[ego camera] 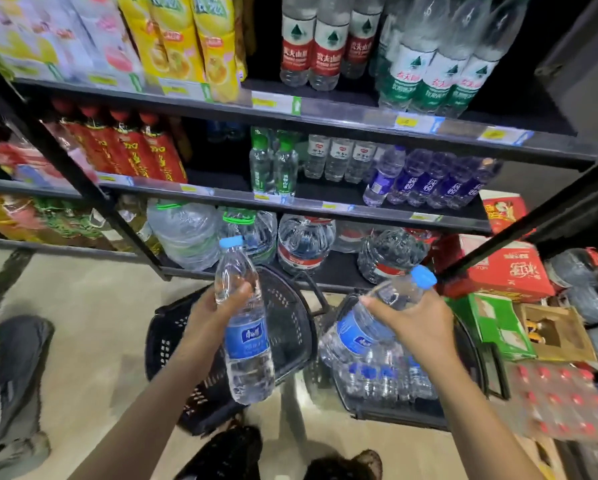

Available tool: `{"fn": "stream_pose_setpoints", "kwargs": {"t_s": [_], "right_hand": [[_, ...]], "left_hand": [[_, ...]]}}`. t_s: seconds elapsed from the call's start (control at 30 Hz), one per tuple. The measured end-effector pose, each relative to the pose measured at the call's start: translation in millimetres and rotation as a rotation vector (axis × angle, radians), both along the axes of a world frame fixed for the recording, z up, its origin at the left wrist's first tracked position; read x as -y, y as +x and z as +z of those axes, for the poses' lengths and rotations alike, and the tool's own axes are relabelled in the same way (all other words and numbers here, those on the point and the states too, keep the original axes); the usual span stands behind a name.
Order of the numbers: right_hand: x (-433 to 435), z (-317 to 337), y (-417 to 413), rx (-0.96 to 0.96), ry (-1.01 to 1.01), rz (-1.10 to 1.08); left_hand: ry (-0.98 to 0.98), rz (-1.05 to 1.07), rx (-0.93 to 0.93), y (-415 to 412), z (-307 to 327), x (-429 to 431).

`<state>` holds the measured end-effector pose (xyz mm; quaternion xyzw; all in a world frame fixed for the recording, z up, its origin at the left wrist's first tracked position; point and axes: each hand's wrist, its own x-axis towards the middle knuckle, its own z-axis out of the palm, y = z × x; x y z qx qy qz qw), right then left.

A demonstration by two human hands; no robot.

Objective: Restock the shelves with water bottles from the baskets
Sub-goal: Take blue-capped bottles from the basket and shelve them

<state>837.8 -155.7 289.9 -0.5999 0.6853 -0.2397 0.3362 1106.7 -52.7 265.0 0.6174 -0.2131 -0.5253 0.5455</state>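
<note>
Left hand [218, 308] curls round an upright clear plastic blue-capped water bottle [247, 341] above the black mesh plastic basket [290, 317]; right hand [416, 322] grips a second such bottle [356, 332], tilted, right of that basket.

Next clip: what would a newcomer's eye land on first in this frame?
At centre, the left hand grips a nearly upright water bottle, and the right hand holds a tilted bottle above the right basket, which holds more bottles. Behind them, dark shelves packed with drinks fill the upper frame.
</note>
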Motion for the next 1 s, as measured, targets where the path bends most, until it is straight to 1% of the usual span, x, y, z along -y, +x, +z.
{"fn": "stream_pose_setpoints", "kwargs": {"t_s": [0.2, 0.3, 0.5, 0.67, 0.83, 1.0], "right_hand": [[-4, 6, 76, 0.068, 0.019, -0.013], [3, 13, 96, 0.09, 0.043, -0.019], [30, 10, 123, 0.076, 0.043, 0.037], [68, 2, 154, 0.018, -0.011, 0.137], [106, -12, 198, 0.044, -0.049, 0.192], [143, -37, 252, 0.072, -0.143, 0.169]], "left_hand": [[0.005, 0.04, 0.052, 69, -4, 2], [0.031, 0.061, 0.032, 84, -8, 6], [-0.001, 0.085, 0.059, 101, -11, 31], [-0.022, 0.091, 0.126, 120, -11, 70], [-0.045, 0.09, 0.19, 150, -20, 111], [-0.065, 0.07, 0.355, 192, -36, 153]]}}
